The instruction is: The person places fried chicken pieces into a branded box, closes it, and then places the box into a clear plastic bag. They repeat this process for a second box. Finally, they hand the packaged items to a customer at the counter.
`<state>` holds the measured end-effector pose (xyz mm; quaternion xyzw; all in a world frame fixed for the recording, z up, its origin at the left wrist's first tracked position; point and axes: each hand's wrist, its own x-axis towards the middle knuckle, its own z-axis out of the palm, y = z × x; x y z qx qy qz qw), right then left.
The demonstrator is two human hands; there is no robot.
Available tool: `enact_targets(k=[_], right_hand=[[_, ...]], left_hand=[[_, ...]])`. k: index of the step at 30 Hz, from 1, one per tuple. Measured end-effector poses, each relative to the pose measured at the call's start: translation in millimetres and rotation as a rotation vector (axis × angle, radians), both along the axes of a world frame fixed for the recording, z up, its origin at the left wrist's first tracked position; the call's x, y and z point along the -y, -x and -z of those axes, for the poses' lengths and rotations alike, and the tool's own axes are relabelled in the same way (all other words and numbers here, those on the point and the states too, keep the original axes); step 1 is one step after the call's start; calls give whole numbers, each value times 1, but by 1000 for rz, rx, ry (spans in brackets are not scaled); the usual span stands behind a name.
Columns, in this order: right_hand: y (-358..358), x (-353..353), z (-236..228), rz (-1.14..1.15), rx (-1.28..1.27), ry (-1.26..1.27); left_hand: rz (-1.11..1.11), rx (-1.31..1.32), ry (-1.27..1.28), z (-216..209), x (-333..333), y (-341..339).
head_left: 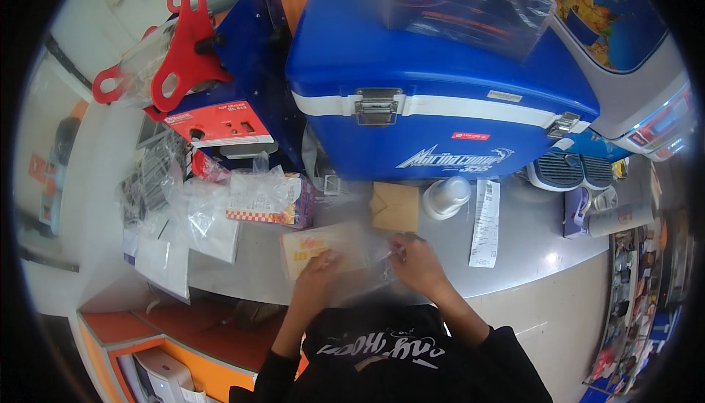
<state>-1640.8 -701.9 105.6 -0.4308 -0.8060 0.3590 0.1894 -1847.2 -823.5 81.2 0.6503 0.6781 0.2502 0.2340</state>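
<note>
Low over the near edge of the steel counter, my left hand [320, 269] grips a pale paper packet [305, 245] with yellow-orange print. Its fingers bend over the packet's near side. A clear plastic bag [378, 271] stretches from the packet toward my right hand [408, 256], whose fingertips pinch the plastic. Motion blurs the bag and packet, so I cannot tell how far the packet sits inside it. Just beyond, a folded brown paper bag [395, 206] lies flat. A white cup with a clear dome lid [447, 198] stands to its right, beside a long paper receipt [485, 223].
A big blue cooler [440, 65] fills the counter's back, with a plastic-wrapped box [466, 2] on top. At left stand a red and blue cup sealer [220, 120], a patterned carton [268, 199] and white bags [165, 256]. A drink dispenser [624, 58] stands at right.
</note>
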Motion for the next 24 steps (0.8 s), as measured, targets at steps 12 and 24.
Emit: enact_targets(k=[12,24], right_hand=[[2,-67,-40,-259,223,39],[40,-81,32,-253,786,-200]], left_hand=[[-563,565,-192,-142,28,45],[-264,807,-53,-146,52,43]])
